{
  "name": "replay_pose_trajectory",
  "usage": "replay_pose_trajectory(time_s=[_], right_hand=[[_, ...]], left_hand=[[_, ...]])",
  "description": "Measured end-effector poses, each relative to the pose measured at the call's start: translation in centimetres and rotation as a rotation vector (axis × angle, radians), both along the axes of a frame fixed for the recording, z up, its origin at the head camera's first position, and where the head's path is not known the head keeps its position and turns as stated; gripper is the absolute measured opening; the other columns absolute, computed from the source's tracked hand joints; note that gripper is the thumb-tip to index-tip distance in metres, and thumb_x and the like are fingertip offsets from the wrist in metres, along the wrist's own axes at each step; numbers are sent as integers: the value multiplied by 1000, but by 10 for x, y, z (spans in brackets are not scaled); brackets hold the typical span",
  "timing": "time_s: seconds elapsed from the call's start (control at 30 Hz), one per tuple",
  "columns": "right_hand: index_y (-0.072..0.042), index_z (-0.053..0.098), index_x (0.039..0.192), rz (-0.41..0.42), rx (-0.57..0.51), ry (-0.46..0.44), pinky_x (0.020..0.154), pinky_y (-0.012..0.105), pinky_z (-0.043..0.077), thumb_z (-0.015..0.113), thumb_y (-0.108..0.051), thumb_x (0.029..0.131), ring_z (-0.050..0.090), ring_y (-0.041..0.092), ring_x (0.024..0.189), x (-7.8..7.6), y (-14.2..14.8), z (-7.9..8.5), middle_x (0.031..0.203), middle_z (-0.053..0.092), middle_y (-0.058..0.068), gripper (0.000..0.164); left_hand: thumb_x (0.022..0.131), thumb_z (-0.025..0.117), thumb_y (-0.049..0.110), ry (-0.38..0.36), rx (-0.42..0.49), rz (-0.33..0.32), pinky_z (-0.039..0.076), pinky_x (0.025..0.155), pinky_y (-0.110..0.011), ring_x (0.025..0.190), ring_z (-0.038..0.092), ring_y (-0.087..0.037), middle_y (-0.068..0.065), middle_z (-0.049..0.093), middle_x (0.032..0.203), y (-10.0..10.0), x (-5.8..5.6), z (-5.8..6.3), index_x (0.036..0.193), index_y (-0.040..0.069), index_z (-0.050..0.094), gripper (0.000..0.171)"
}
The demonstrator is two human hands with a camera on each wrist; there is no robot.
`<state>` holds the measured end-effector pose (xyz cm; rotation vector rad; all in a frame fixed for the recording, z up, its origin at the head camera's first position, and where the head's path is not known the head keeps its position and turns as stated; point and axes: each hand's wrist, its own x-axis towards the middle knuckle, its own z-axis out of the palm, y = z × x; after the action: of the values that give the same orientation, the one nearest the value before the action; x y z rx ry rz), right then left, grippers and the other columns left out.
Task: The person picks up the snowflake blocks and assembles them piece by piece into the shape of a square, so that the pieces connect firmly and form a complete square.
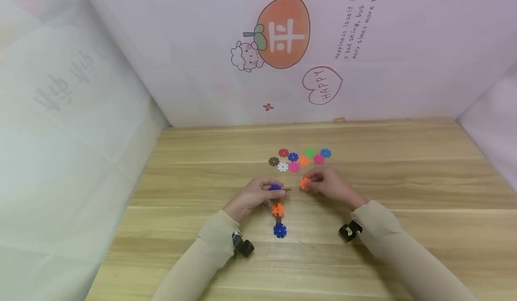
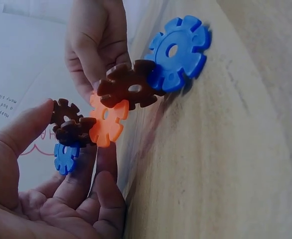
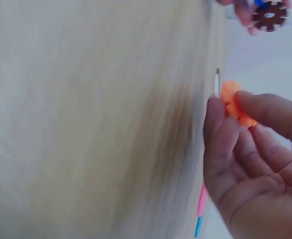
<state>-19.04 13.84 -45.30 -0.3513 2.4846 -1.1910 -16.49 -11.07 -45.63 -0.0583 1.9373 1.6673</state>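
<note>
My left hand [image 1: 254,194] grips a joined chain of notched plastic discs. In the left wrist view a blue disc [image 2: 186,55] ends the chain near the table, joined to a brown disc [image 2: 117,85], then an orange disc [image 2: 107,122]. Further brown discs [image 2: 71,133] and a smaller-looking blue disc [image 2: 65,162] sit between the thumb and fingers. My right hand [image 1: 333,185], to the right of the chain, pinches a loose orange disc [image 3: 230,92] between thumb and fingers. That disc is apart from the chain, and the fingertips partly cover it.
Beyond the hands, several loose discs lie flat on the wooden table [image 1: 194,166], among them a brown disc [image 1: 273,161], a white disc [image 1: 282,167], a red disc [image 1: 283,153] and a green disc [image 1: 309,153]. A printed cloth wall [image 1: 202,67] rises behind the table.
</note>
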Motion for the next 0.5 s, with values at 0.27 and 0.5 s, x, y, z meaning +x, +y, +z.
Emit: replay_pose_trajectory(time_s=[0.27, 0.5], right_hand=[[-16, 73, 108, -30, -78, -117, 79, 31, 54, 70, -31, 91, 65, 19, 92, 11, -4, 10, 99, 73, 1, 23], [-15, 73, 110, -50, -102, -153, 81, 30, 52, 70, -33, 91, 64, 18, 96, 18, -8, 15, 102, 73, 1, 26]], left_hand=[[86, 77, 24, 7, -11, -2, 53, 71, -26, 86, 64, -12, -3, 74, 107, 0, 0, 2, 120, 10, 69, 38], [86, 78, 25, -2, -8, -19, 56, 78, -29, 93, 65, -14, -1, 72, 113, 1, 2, 1, 120, 11, 69, 38]])
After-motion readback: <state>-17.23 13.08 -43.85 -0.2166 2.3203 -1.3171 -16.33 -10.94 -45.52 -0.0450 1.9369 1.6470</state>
